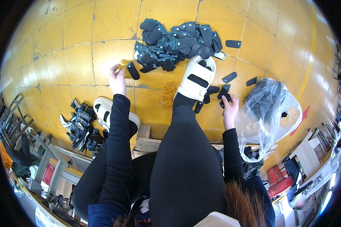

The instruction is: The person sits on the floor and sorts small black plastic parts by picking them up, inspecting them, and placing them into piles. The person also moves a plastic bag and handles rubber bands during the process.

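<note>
Several dark bundles are lying on the yellow floor at the left of the frame, near a cream sandal. Left of centre, the left hand is hovering, its fingers loosely curled and released, while a dark pad is tilting just beside them, apart. At upper centre, a heap of dark pads is spreading out, with yellow rubber bands lying below it. Right of centre, the right hand is touching a black pad; I cannot tell whether its fingers are grasping it. Farther right, a clear plastic bag is holding dark contents.
</note>
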Demonstrator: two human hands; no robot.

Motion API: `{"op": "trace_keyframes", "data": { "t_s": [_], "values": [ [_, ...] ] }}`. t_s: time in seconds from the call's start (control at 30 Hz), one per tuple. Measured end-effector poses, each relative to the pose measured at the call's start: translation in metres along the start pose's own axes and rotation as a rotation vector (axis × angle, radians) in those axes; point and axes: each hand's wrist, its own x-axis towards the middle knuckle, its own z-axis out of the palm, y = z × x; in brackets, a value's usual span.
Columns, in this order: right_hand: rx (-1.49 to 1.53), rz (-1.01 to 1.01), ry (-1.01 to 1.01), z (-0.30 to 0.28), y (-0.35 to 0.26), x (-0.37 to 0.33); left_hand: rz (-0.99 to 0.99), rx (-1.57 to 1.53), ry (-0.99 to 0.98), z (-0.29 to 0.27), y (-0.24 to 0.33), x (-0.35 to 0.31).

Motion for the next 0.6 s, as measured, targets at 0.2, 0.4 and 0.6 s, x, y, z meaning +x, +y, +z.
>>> {"op": "trace_keyframes", "data": {
  "t_s": [0.2,0.4,0.6],
  "values": [
    [-0.063,0.066,0.043,0.026,-0.011,0.023,-0.046,-0.101,-0.043,0.002,0.017,-0.004],
    [-0.005,0.016,-0.077,0.019,-0.018,0.016,-0.057,-0.115,-0.060,0.004,0.024,-0.008],
    [-0.366,-0.388,-0.127,0.029,-0.053,0.001,-0.083,-0.121,-0.087,0.004,0.024,-0.008]
  ]
}}
